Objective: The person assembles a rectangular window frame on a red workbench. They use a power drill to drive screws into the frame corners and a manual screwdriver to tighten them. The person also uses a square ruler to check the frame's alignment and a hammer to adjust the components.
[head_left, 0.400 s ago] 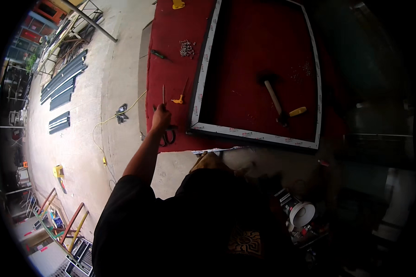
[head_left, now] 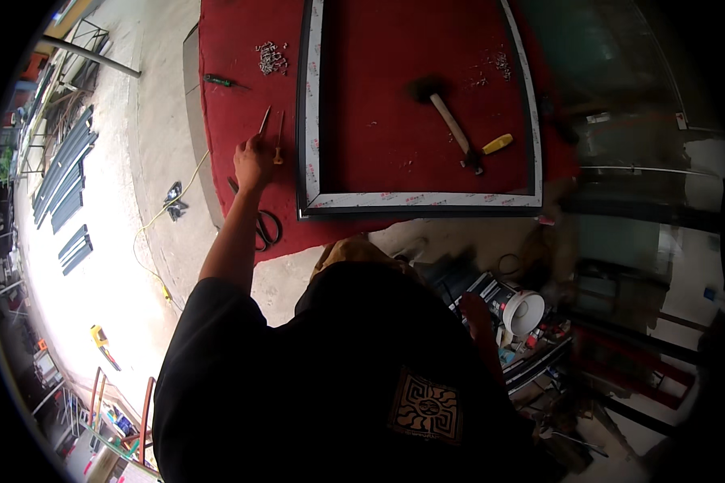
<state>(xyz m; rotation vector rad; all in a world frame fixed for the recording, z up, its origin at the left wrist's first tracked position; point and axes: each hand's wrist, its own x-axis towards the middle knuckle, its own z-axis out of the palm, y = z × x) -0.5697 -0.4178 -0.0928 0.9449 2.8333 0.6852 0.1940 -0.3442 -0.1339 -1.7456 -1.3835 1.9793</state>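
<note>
Over the left edge of a red-covered table (head_left: 234, 48), my left hand (head_left: 254, 165) is closed around a screwdriver (head_left: 266, 120); its thin shaft sticks out past my fingers and its handle is hidden. Just right of this hand lies a yellow-handled tool (head_left: 279, 157) with a long thin shaft. Black-handled scissors (head_left: 269, 231) rest near the table's close edge, below my wrist. My right hand (head_left: 475, 312) hangs low on the right, off the table, beside a white-rimmed bucket (head_left: 526, 312); it is too dark to make out its fingers.
A large dark frame with white film (head_left: 411, 200) covers much of the table. Inside it lie a hammer (head_left: 451, 125), a yellow-handled tool (head_left: 498, 144) and small metal parts (head_left: 501, 64). A green-handled screwdriver (head_left: 219, 80) and a metal heap (head_left: 271, 59) lie left. A cable (head_left: 177, 197) crosses the floor.
My left hand has moved farther up the table with the screwdriver, whose shaft now leans right. My right hand has come into sight by the bucket. The whole view has shifted.
</note>
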